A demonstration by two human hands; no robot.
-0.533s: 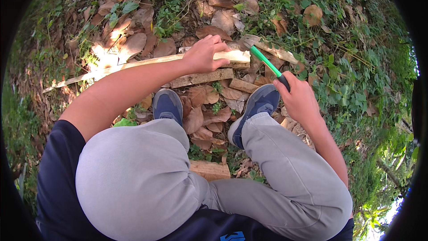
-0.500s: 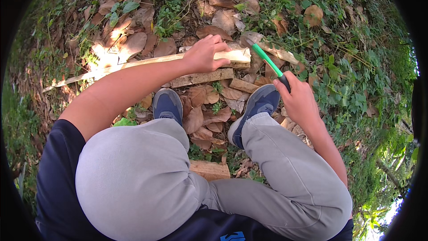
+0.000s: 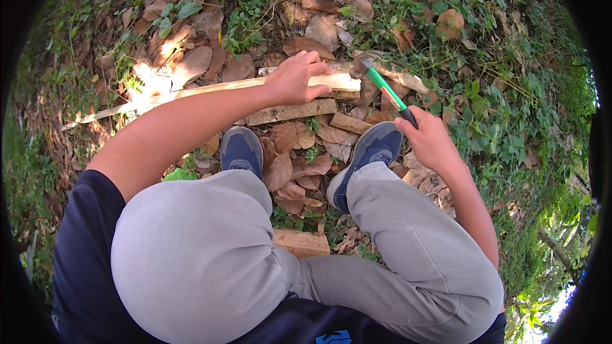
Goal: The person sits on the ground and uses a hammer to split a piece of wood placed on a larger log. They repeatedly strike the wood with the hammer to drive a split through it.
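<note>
A long pale wooden strip [image 3: 345, 83] lies across the ground beyond my feet, its right end resting on other wood. My left hand [image 3: 297, 80] is closed over the strip near that end, thumb on the near side and fingers across the top. In my right hand [image 3: 428, 138] is a hammer [image 3: 386, 88] with a green handle and a dark grip. Its metal head is at the strip's right end; whether they touch I cannot tell. My fingers wrap round the grip's lower part.
Under and beside the strip lie a wooden board [image 3: 290, 112], a short wood block [image 3: 350, 123] and a curved wood piece [image 3: 408, 80]. My blue shoes [image 3: 241, 151] stand just nearer. Another wood block [image 3: 302, 243] lies between my legs. Dry leaves [image 3: 278, 171] and green plants [image 3: 497, 105] cover the ground.
The hammer head has shifted slightly right and turned beside the strip's end. My right hand has moved a little with it. My left hand keeps its hold on the strip.
</note>
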